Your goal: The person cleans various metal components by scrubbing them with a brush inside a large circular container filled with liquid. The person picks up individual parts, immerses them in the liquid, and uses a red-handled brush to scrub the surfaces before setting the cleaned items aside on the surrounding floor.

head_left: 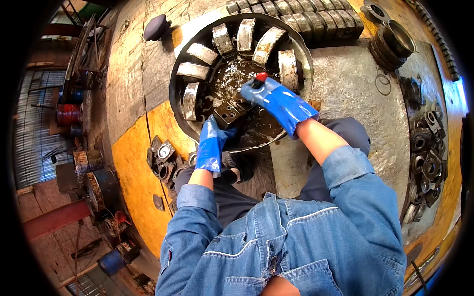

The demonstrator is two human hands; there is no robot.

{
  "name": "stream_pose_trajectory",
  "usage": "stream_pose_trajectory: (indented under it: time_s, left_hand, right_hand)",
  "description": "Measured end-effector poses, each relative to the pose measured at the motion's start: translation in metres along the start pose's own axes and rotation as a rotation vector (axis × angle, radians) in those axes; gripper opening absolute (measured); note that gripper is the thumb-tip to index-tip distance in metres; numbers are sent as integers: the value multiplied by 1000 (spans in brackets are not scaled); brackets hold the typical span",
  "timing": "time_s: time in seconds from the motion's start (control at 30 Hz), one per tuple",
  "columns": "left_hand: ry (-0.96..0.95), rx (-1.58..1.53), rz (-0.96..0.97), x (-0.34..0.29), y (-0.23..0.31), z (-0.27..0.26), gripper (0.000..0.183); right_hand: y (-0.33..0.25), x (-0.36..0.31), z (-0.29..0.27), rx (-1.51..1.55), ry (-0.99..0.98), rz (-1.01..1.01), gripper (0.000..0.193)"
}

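Observation:
Before me stands a large round metal pan (307, 54) with dark, foamy liquid in it. My left hand (212, 137), in a blue rubber glove, closes on the edge of a dark metal block with holes (228, 115) at the near left of the pan. My right hand (261, 92), gloved the same way, is wrapped round a red-and-black-handled tool (260, 78) over the block; its working end is hidden. Several curved metal blocks (270, 45) rest against the pan's inner wall, from the left side round the back to the right.
Rows of dark metal blocks (321, 23) lie behind the pan. Metal rings (392, 44) are stacked at the far right. Small flanged metal parts are heaped at left (165, 158) and right (427, 158). A dark rounded object (156, 27) sits far left.

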State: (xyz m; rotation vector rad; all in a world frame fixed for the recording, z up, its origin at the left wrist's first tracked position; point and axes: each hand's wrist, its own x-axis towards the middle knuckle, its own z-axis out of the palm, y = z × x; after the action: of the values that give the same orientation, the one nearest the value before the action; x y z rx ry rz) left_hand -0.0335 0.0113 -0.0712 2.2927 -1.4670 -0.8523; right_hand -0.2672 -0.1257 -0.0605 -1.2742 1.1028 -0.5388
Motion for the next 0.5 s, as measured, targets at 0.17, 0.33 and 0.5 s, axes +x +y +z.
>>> stream_pose_trajectory:
  time_s: [0.17, 0.33, 0.5]
  left_hand:
    - [-11, 187, -103, -20, 36, -16, 73]
    - [-27, 52, 10, -5, 31, -4, 71]
    - [-21, 67, 27, 1, 29, -5, 70]
  right_hand:
    - [8, 2, 11, -130, -25, -30, 24]
    - [45, 28, 5, -217, -22, -174, 22]
    - [6, 13, -10, -425, 70, -102, 34]
